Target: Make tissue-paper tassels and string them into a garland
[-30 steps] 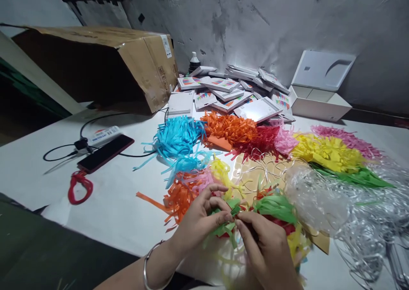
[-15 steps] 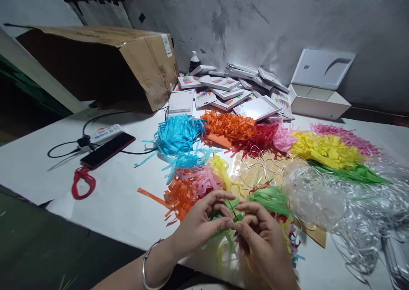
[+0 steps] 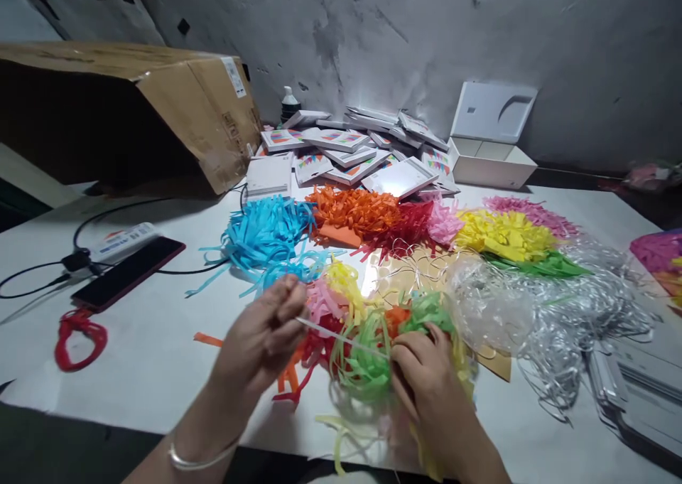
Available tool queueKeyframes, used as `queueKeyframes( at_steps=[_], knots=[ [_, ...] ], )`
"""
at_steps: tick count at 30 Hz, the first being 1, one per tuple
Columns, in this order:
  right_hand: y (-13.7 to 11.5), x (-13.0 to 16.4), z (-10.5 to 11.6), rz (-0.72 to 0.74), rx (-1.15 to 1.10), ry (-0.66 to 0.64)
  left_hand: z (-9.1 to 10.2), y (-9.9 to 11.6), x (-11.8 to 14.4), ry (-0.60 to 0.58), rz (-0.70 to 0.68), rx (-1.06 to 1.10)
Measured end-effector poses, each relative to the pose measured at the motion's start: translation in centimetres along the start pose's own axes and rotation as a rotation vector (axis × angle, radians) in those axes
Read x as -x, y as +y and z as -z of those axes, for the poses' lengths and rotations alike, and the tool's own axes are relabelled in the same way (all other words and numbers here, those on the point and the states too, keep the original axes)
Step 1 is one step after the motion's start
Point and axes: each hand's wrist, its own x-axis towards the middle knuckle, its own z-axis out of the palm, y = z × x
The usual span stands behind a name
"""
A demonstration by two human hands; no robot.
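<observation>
Clear string drawn taut from green paper tassel

The string (image 3: 341, 338) is pinched by the left hand (image 3: 261, 342); the tassel (image 3: 367, 370), judged light, soft and tearable, is clamped at its neck by the right hand (image 3: 426, 377).

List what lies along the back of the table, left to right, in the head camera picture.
Cardboard box → dark bottle → heap of flat packets → open white box.

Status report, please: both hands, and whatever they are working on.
Left hand pinching a taut pale strand. Right hand gripping the green paper tassel. Loose tassel heaps and silver tinsel crowd close around.
</observation>
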Motion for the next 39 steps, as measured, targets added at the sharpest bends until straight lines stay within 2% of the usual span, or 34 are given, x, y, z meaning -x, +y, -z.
queueKeyframes(
  at_steps=[2, 4, 6, 8, 10, 13, 15, 17, 21, 25, 27, 31, 34, 37, 39],
  knots=[
    [1.9, 0.8, 1.4, 0.015, 0.064, -0.023, 0.0, 2.2, -0.7, 0.068, 0.037, 0.103],
    [3.3, 1.4, 3.0, 0.040, 0.099, -0.066, 0.0, 3.4, -1.2, 0.112, 0.013, 0.148],
    [4.0, 1.6, 4.2, 0.038, 0.112, -0.089, -0.2, 3.4, -1.3, 0.105, -0.021, 0.150],
    [3.8, 1.4, 4.3, 0.001, 0.099, -0.082, -0.6, 2.6, -1.0, 0.065, -0.041, 0.131],
    [3.0, 1.0, 3.2, -0.039, 0.054, -0.071, -1.5, 1.5, -0.6, 0.019, -0.020, 0.112],
    [1.9, 0.5, 0.0, -0.066, 0.019, -0.130, -2.7, 1.0, 0.1, -0.021, 0.017, 0.137],
    [1.7, 0.4, -1.8, -0.103, 0.069, -0.147, -3.1, 1.8, 0.4, -0.025, -0.020, 0.189],
    [2.1, 0.6, -2.5, -0.154, 0.120, -0.116, -2.9, 3.1, 0.6, -0.029, -0.094, 0.241],
    [3.3, 1.2, -0.2, -0.203, 0.084, -0.044, -2.0, 5.4, 0.4, 0.002, -0.214, 0.288],
    [3.7, 1.3, 2.7, -0.205, -0.152, -0.061, -1.5, 6.1, 0.0, 0.051, -0.254, 0.319],
    [3.8, 1.3, 3.5, -0.196, -0.161, -0.047, -1.4, 6.4, -0.2, 0.055, -0.275, 0.349],
    [5.9, 2.4, 4.4, -0.134, 0.063, 0.039, -1.0, 7.9, -0.2, 0.059, -0.348, 0.360],
    [8.9, 4.1, 5.5, -0.185, 0.320, 0.093, -1.0, 9.0, 0.1, 0.063, -0.384, 0.358],
    [10.8, 5.1, 6.4, -0.312, 0.584, 0.213, -1.5, 8.6, 0.4, 0.049, -0.410, 0.327],
    [10.1, 4.5, 6.1, -0.311, 0.593, 0.257, -1.9, 7.5, 0.4, 0.025, -0.390, 0.285]
  ],
)
